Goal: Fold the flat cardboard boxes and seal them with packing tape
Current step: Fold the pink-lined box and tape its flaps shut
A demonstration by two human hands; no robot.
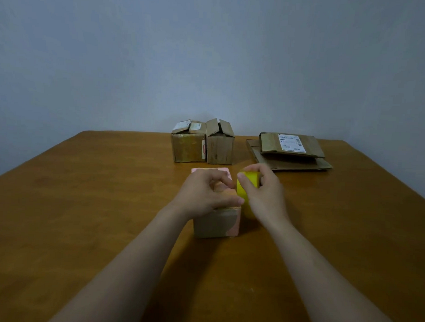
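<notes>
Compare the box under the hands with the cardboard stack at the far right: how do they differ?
The box stands folded up; the cardboard stack lies flat. The box shows pink patches; the stack's top piece bears a white label. The left hand rests on the box, the right hand holding a yellow tape roll beside it; nobody touches the stack. Both are brown cardboard.

Behind near box (pixel 216 224): upright boxes (pixel 188 145) (flat stack (pixel 290 155) rightward).

Plain room: wooden table (pixel 84 204), bare wall (pixel 210 52).
</notes>
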